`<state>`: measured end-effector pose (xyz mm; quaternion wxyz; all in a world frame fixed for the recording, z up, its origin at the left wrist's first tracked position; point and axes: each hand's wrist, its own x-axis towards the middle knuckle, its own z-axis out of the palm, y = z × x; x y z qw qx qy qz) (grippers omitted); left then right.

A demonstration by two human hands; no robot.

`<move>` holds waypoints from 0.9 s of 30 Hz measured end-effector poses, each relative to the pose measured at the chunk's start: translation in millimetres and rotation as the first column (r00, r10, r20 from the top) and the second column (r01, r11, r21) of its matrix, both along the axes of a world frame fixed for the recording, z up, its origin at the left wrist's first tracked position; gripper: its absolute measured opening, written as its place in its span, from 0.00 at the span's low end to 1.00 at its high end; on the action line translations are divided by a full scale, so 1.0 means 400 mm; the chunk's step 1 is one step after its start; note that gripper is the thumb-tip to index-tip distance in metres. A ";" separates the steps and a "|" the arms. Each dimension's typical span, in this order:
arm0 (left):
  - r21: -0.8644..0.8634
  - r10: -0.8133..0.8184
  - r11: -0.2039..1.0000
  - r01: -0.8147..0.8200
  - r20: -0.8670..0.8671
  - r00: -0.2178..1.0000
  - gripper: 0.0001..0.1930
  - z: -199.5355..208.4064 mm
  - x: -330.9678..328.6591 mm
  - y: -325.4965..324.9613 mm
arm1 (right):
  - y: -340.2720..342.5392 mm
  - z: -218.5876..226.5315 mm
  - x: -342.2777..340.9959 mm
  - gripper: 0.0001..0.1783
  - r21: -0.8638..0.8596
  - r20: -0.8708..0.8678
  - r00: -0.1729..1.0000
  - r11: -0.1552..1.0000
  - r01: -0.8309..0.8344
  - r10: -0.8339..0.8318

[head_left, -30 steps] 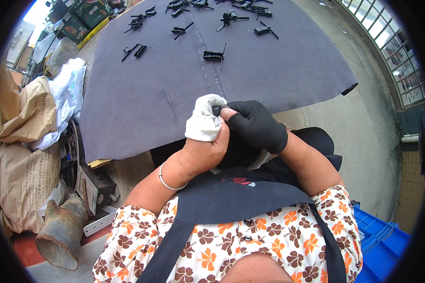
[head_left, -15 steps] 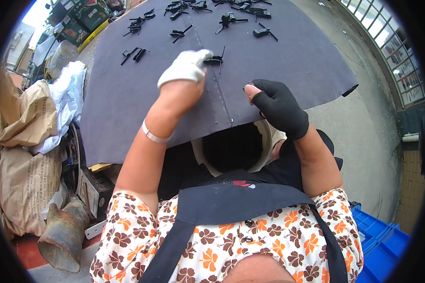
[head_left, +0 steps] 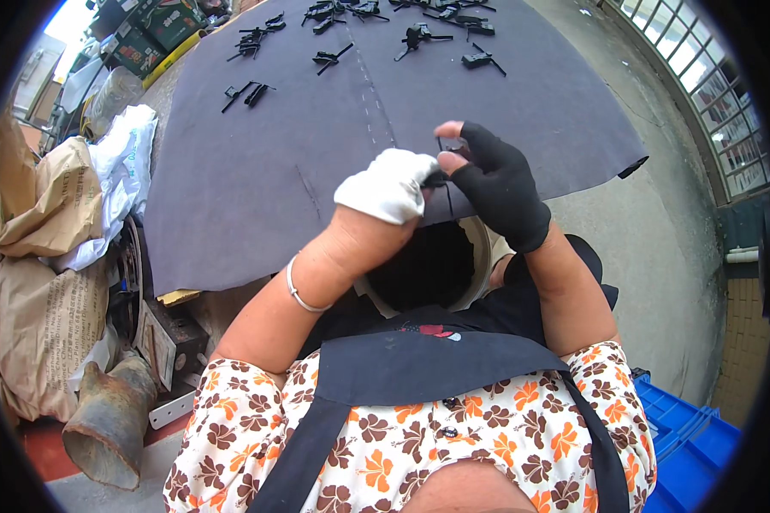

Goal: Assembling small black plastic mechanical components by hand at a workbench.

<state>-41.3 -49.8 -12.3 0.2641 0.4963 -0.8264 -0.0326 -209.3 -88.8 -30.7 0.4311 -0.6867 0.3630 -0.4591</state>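
My left hand (head_left: 387, 188), in a white glove, is closed on a small black plastic part (head_left: 437, 180) with a thin rod. The part hangs just above the near edge of the grey mat (head_left: 257, 162), and the fingers hide most of it. Close beside it is my right hand (head_left: 505, 184) in a black fingerless glove. Its thumb reaches the part while the index finger stands apart; whether it grips the part I cannot tell. Several similar black parts lie farther off, among them a pair (head_left: 246, 94) at left and a single one (head_left: 484, 60) at right.
Below the mat's near edge sits a round bucket (head_left: 481, 256) with a dark inside. Brown paper sacks (head_left: 47, 316) and a rusty metal pipe (head_left: 111, 419) stand at left. Blue crates (head_left: 684, 436) are at lower right, and a barred window (head_left: 719, 94) at far right.
My left hand has picked the black part off the mat and brought it right and nearer, up to my right hand. My right hand's index finger has opened away from the thumb.
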 end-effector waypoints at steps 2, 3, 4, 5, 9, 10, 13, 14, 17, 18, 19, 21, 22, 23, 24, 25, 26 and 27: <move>-0.005 -0.028 1.000 0.028 -0.018 0.999 0.14 0.000 0.002 0.020 | 0.005 0.006 -0.004 0.11 0.003 0.041 0.999 1.000 -0.022 0.022; 0.033 -0.040 0.999 0.042 -0.081 0.996 0.14 0.002 0.001 0.025 | 0.007 0.009 -0.006 0.10 0.011 0.084 0.996 0.999 -0.040 0.039; 0.070 -0.049 0.996 0.060 -0.144 0.988 0.15 0.003 0.000 0.028 | 0.009 0.017 -0.009 0.10 0.010 0.084 0.996 0.999 -0.040 0.039; 0.069 -0.048 0.996 0.058 -0.144 0.988 0.15 0.000 0.000 0.029 | 0.009 0.028 -0.014 0.09 0.144 0.115 0.991 0.986 -0.086 0.070; 0.292 0.045 0.932 0.214 -0.679 0.733 0.22 -0.012 0.004 0.032 | 0.021 0.022 -0.017 0.04 0.120 0.205 0.978 0.992 -0.051 0.026; 0.395 0.177 0.880 0.264 -0.789 0.589 0.24 -0.005 -0.004 0.044 | 0.019 0.015 -0.019 0.04 0.122 0.206 0.978 0.991 -0.049 0.023; 0.363 0.129 0.875 0.321 -0.812 0.569 0.23 0.012 0.010 0.058 | 0.015 0.006 -0.020 0.06 -0.407 0.109 0.994 0.911 0.070 -0.027; 0.361 0.107 0.880 0.309 -0.784 0.611 0.22 0.018 0.010 0.065 | 0.022 0.018 -0.018 0.08 -0.501 0.045 0.999 0.865 0.023 0.000; 0.395 0.175 0.881 0.259 -0.782 0.598 0.20 0.024 0.005 0.060 | 0.034 0.026 -0.017 0.11 -0.594 -0.075 0.996 0.800 -0.087 0.053; 0.394 0.174 0.882 0.259 -0.783 0.597 0.20 0.022 0.006 0.054 | 0.036 0.027 -0.018 0.12 -0.599 -0.131 0.988 0.787 -0.145 0.083; 0.452 0.217 0.845 0.285 -0.778 0.590 0.18 0.018 0.008 0.046 | 0.039 0.027 -0.014 0.12 -0.600 -0.133 0.988 0.786 -0.147 0.083; 0.549 0.283 0.745 0.378 -0.774 0.566 0.16 0.014 0.010 0.038 | 0.046 0.019 0.002 0.12 -0.676 -0.109 0.990 0.723 -0.142 0.092; 0.548 0.283 0.746 0.378 -0.775 0.565 0.16 0.014 0.008 0.038 | 0.047 0.010 0.007 0.12 -0.677 -0.110 0.990 0.722 -0.143 0.093; 0.555 0.311 0.709 0.434 -0.800 0.513 0.16 0.012 0.004 0.037 | 0.048 -0.004 0.011 0.11 -0.670 -0.125 0.987 0.725 -0.159 0.101; 0.556 0.342 0.671 0.490 -0.819 0.461 0.16 0.010 0.002 0.037 | 0.049 -0.009 0.014 0.10 -0.663 -0.141 0.984 0.727 -0.175 0.109; 0.556 0.342 0.670 0.492 -0.819 0.460 0.16 0.012 0.001 0.039 | 0.051 -0.008 0.016 0.10 -0.662 -0.142 0.984 0.728 -0.175 0.107; 0.526 0.327 0.718 0.457 -0.833 0.446 0.15 0.017 0.001 0.044 | 0.052 -0.002 0.019 0.08 -0.542 -0.077 0.996 0.836 -0.084 0.050; 0.494 0.311 0.762 0.419 -0.846 0.433 0.15 0.023 0.000 0.049 | 0.053 0.000 0.020 0.07 -0.402 -0.021 1.000 0.916 0.009 -0.018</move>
